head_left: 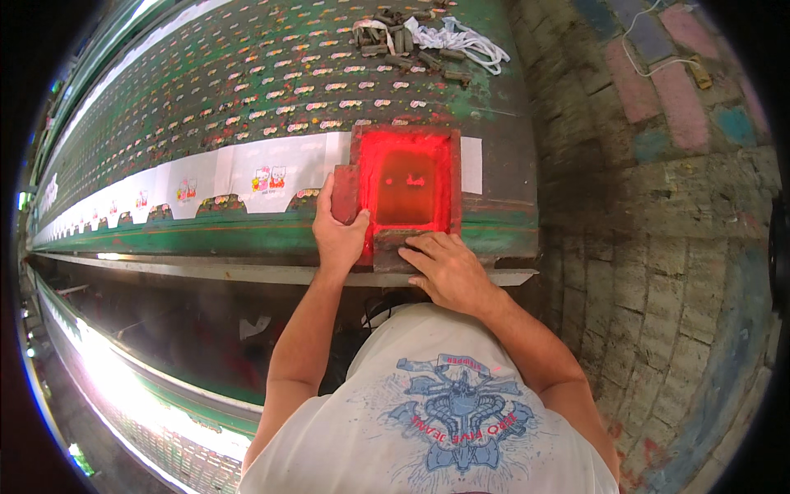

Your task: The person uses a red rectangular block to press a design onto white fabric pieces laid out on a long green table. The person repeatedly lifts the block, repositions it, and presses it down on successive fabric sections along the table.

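Uneven pressure from the left hand [341, 237], its fingers clamped on a reddish block [346, 191], or the right hand [451, 272], its grip on the red frame [455, 177]'s near end unclear, could skew that frame across the white strip [222, 174], leaving smears.

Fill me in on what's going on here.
The person's left hand grips a reddish block at the left side of a red-stained frame, while the right hand rests at the frame's near edge. The frame lies across a white strip on a long green table; cartoon prints show on the strip to its left.
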Demonstrator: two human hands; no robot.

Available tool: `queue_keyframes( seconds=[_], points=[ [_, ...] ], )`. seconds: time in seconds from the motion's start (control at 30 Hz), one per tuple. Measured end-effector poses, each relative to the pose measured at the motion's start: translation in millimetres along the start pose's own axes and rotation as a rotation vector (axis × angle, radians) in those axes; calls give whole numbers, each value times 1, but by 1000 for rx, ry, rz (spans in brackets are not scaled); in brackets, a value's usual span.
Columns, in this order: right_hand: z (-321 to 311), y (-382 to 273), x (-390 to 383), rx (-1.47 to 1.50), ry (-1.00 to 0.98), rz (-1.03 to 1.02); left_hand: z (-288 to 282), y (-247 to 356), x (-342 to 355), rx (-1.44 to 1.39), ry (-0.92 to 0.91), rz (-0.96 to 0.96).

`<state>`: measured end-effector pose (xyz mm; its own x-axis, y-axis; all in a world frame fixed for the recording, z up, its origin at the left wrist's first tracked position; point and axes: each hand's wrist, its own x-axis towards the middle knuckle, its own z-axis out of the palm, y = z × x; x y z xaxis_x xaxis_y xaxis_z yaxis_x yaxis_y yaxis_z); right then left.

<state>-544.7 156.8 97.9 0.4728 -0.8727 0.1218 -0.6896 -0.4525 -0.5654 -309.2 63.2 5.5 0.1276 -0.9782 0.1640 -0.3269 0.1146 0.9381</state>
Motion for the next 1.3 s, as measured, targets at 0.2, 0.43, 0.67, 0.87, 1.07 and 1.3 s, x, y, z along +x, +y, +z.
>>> queue_keyframes(
  seconds=[0.2,0.43,0.67,0.87,1.07,1.3],
  points=[
    [-12,16,-31,77,205,25,-1,2,-2,-73,-30,-59],
    [-48,72,-86,226,560,203,40,51,-8,-154,22,13],
    [-100,176,-173,720,730,462,163,123,-54,-306,2,-113],
    [-152,258,-267,1119,625,582,283,167,-107,-303,-10,-161],
    [-208,306,-314,1145,530,516,368,190,-133,-256,2,-78],
    [-242,341,-316,1121,458,450,399,222,-128,-355,30,-131]
  ],
)
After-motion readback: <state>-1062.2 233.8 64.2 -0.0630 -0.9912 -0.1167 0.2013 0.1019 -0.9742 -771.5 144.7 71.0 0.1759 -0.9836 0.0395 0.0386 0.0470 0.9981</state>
